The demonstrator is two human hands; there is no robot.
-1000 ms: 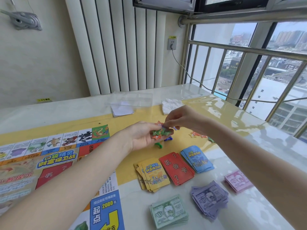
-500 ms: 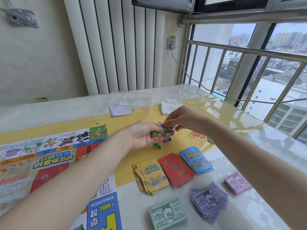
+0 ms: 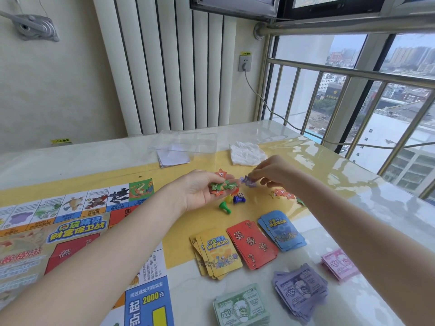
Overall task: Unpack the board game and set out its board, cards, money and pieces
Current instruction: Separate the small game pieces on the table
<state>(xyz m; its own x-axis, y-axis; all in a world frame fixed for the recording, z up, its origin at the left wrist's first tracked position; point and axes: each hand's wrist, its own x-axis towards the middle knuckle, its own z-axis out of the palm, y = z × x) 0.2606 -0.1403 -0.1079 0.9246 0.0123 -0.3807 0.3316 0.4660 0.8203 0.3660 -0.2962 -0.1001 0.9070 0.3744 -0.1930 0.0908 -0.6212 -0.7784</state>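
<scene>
My left hand (image 3: 202, 189) holds several green and orange star tokens (image 3: 222, 185) in its cupped palm. Just to its right, my right hand (image 3: 270, 172) pinches purple star tokens (image 3: 247, 181). Under them lie a green pawn (image 3: 224, 206), a blue pawn (image 3: 236, 199), a yellow pawn (image 3: 228, 198) and a die (image 3: 240, 196). More orange stars (image 3: 281, 192) lie beside my right forearm. The board (image 3: 75, 222) is spread at the left. Yellow cards (image 3: 217, 252), red cards (image 3: 253, 243) and blue cards (image 3: 281, 229) lie fanned in a row. Green money (image 3: 241, 307), purple money (image 3: 300, 290) and pink money (image 3: 339, 264) lie nearer me.
A clear plastic case (image 3: 186, 143) and folded white paper (image 3: 173, 157) sit at the back of the table (image 3: 353, 189). A crumpled white bag (image 3: 247, 152) lies beside them. A railing and window run along the right edge; a cable trails from the wall socket.
My right hand has drawn purple star tokens away from the pile in my left palm, a little to the right. My left hand has opened slightly, showing the stars.
</scene>
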